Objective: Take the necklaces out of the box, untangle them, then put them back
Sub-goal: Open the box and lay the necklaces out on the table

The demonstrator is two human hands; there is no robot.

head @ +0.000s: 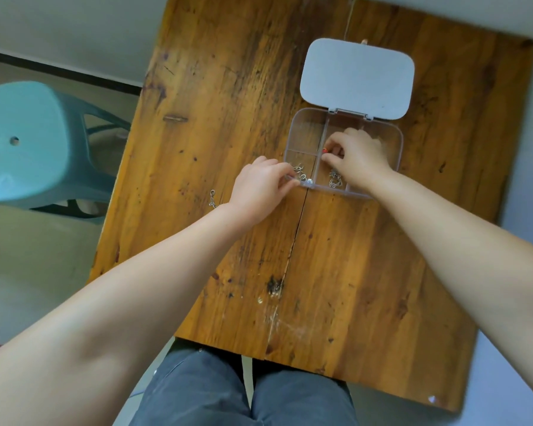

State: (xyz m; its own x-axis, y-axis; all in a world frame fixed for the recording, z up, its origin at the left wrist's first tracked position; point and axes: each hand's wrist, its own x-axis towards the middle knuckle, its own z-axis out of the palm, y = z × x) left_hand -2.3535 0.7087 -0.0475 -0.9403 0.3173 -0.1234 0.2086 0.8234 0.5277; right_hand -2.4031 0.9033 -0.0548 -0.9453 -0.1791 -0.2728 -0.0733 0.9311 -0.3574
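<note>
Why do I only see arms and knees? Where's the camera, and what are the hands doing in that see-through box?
The camera sits on the person's head, looking down, so you see only arms and knees. On the wooden table lies a clear box with little compartments, its grey lid flipped open. The left hand touches the box's near corner, by a silver chain. The right hand reaches inside, its fingers pinching something small and red. Another chain lies in a near compartment, and a loose chain lies on the table.
</note>
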